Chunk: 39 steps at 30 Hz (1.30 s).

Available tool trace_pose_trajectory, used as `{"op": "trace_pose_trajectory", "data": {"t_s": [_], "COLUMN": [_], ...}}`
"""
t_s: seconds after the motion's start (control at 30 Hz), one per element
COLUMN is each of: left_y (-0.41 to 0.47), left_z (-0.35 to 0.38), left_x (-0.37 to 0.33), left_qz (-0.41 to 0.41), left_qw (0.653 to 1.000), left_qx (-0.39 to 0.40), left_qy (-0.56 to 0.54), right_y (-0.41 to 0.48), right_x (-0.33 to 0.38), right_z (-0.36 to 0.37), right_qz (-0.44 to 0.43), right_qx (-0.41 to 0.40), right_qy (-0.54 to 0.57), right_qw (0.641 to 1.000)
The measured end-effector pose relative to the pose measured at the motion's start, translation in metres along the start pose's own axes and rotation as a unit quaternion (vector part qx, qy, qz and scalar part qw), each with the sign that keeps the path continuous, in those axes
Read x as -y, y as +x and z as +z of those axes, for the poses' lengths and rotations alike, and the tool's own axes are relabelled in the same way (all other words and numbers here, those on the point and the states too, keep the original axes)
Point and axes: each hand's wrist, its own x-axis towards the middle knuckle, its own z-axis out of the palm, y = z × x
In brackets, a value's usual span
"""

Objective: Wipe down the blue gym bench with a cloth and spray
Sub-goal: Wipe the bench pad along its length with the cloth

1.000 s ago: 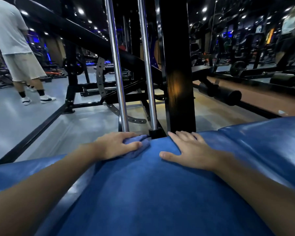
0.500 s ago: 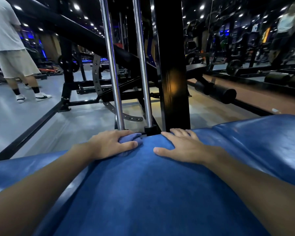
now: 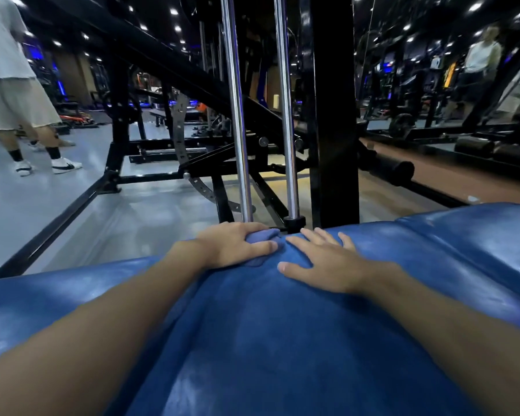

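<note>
The blue padded gym bench [image 3: 252, 340] fills the lower half of the view, with a second pad section [image 3: 478, 235] at the right. My left hand [image 3: 234, 244] grips a bunched blue cloth [image 3: 263, 237] at the bench's far edge, fingers and thumb curled round it. Beside it, my right hand [image 3: 321, 262] lies flat on the pad with its fingers spread. No spray bottle is in view.
A thick black upright post [image 3: 333, 115] and two chrome guide rods [image 3: 237, 115] rise just beyond the bench edge. A black machine frame [image 3: 114, 175] stands on the grey floor at the left. A person in white shoes [image 3: 21, 100] stands far left.
Both hands stay at the bench's far edge and have drawn slightly closer together. The cloth is bunched tighter under my left hand. The person at the left has shifted a little.
</note>
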Motion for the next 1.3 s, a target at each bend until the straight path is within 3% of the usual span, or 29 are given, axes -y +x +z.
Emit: {"op": "trace_pose_trajectory", "data": {"t_s": [0.23,0.4,0.67,0.9,1.07,1.3], "left_y": [-0.038,-0.069,-0.047,-0.081,-0.113,-0.089], "left_z": [-0.023,-0.041,-0.033,-0.051,-0.065,-0.057], "left_x": [0.056,0.089,0.071,0.119,0.163,0.129], "left_qz": [0.012,0.003,0.023,0.027,0.010,0.025], "left_qw": [0.999,0.998,0.998,0.996,0.998,0.998], "left_qx": [0.022,0.034,0.041,0.049,0.037,0.038], "left_qy": [-0.028,-0.052,-0.031,-0.063,-0.054,-0.051], "right_y": [0.001,0.001,0.000,-0.008,0.003,0.012], "right_x": [0.046,0.101,0.103,0.120,0.172,0.173], "right_z": [-0.003,0.019,0.017,0.004,0.020,0.031], "right_qz": [-0.008,-0.028,0.007,0.030,-0.015,-0.027], "right_qx": [-0.034,0.014,0.011,0.004,-0.017,-0.030], "right_qy": [0.007,0.007,0.040,0.043,0.061,0.010], "right_qw": [0.999,0.999,0.999,0.999,0.998,0.999]}}
